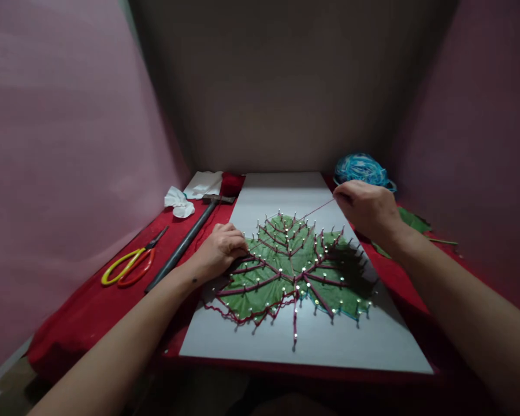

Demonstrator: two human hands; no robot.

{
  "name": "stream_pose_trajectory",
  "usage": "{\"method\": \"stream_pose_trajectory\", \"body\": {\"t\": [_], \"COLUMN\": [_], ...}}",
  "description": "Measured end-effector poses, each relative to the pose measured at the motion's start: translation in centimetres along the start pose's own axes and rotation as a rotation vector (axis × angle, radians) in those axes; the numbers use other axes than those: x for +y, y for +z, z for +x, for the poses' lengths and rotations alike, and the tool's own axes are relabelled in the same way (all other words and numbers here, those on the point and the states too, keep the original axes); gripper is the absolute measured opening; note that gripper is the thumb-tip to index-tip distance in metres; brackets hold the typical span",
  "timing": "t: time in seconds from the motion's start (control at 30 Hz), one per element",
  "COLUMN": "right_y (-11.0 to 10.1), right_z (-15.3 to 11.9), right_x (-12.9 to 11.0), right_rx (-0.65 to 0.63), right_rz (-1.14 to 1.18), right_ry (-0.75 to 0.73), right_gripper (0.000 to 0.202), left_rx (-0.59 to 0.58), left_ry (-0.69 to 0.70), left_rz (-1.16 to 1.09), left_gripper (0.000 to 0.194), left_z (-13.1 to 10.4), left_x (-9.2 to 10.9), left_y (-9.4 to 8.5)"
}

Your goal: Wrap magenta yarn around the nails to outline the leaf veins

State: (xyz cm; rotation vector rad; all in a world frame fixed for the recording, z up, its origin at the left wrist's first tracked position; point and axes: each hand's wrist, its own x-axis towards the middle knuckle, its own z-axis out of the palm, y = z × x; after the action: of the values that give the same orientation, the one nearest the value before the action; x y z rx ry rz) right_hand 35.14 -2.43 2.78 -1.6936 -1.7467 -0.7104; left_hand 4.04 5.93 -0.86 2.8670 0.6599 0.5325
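The right hand (368, 211) is holding its grip narrow, pinching a thin dark red strand (318, 209) that is stretching taut to the nails at the top of the green leaf (301, 254). That leaf is lying flat on the white board (281, 193), which is resting on the red-covered bench (75, 312). The left hand (229, 245) is curling at the leaf's left edge; I cannot tell whether its grip is pinching anything.

Thick maroon thread is already tracing most veins and the stem, red is edging the lower left, and blue the lower right. The upper outline seems to be wanting its edging, so I'd judge the work well along.

Upright nails (295, 338) are crowding both hands. Scissors (132, 266) and a hammer (184, 242) are lying left, clear of the board; blue yarn (359, 169) is sitting partly behind the right hand.
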Motion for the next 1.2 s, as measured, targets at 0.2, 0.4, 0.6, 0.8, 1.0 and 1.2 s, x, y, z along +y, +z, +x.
{"method": "stream_pose_trajectory", "body": {"t": [0.2, 0.4, 0.6, 0.8, 1.0, 1.2], "right_y": [0.4, 0.6, -0.1, 0.0, 1.0, 1.1], "right_z": [-2.6, -3.1, -3.0, -3.0, -3.1, -3.3], "right_x": [5.1, 6.5, 5.6, 5.7, 6.0, 6.6], "right_rx": [0.163, 0.162, 0.051, 0.018, 0.002, 0.037], "right_rz": [0.308, 0.323, 0.184, 0.091, 0.066, 0.063], "right_ry": [0.375, 0.5, 0.493, 0.444, 0.428, 0.425], "right_gripper": [0.021, 0.023, 0.031, 0.031, 0.033, 0.036], "left_rx": [0.01, 0.045, 0.022, 0.004, -0.011, -0.03], "left_ry": [0.049, 0.082, 0.064, 0.027, -0.019, -0.052], "left_rz": [-0.015, -0.03, -0.053, -0.062, -0.074, -0.066], "left_gripper": [0.017, 0.021, 0.019, 0.018, 0.017, 0.017], "left_z": [0.0, 0.1, 0.1, 0.0, 0.0, 0.0], "left_x": [-0.5, -0.6, -0.2, 0.0, 0.4, 0.8], "left_y": [-0.1, 0.0, -0.2, -0.3, -0.5, -0.5]}}
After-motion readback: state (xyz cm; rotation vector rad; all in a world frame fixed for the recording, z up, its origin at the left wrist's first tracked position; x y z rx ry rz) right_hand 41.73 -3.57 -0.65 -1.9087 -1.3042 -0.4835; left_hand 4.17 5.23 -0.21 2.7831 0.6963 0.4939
